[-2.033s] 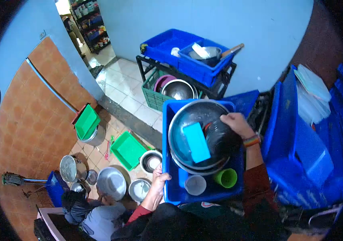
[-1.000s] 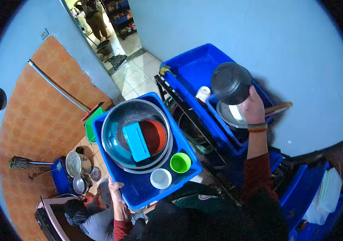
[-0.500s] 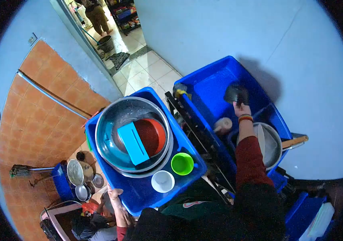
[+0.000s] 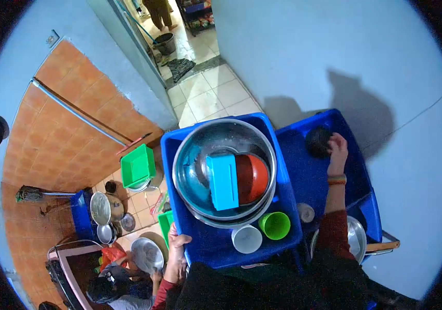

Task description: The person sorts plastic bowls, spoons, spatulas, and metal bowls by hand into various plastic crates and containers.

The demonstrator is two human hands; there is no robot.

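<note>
My left hand [image 4: 178, 250] grips the near left edge of a blue plastic tub [image 4: 205, 258], thumb over the rim. In this tub sit stacked large metal basins [image 4: 195, 139] holding a light-blue rectangular box [image 4: 223, 181] and an orange-red bowl [image 4: 258, 178]. A white cup [image 4: 247, 239] and a green cup [image 4: 275, 226] stand at the tub's near side. On the right, my right hand [image 4: 338, 152] is beside a dark round bowl [image 4: 317, 142] inside a second blue tub [image 4: 298, 150]. Its fingers are apart and curved, with the fingertips close to the bowl's edge.
The second tub also holds a small pale cup [image 4: 306, 212] and a metal pan [image 4: 355, 237] with a wooden handle. At lower left a person [image 4: 120, 289] handles a metal basin [image 4: 147, 254]. Green baskets [image 4: 138, 165] and metal pots [image 4: 100, 208] are on the floor. A doorway opens ahead.
The tub in my left hand has shifted right in view, over part of the second tub. My right hand has let go of the dark bowl, which rests in the second tub.
</note>
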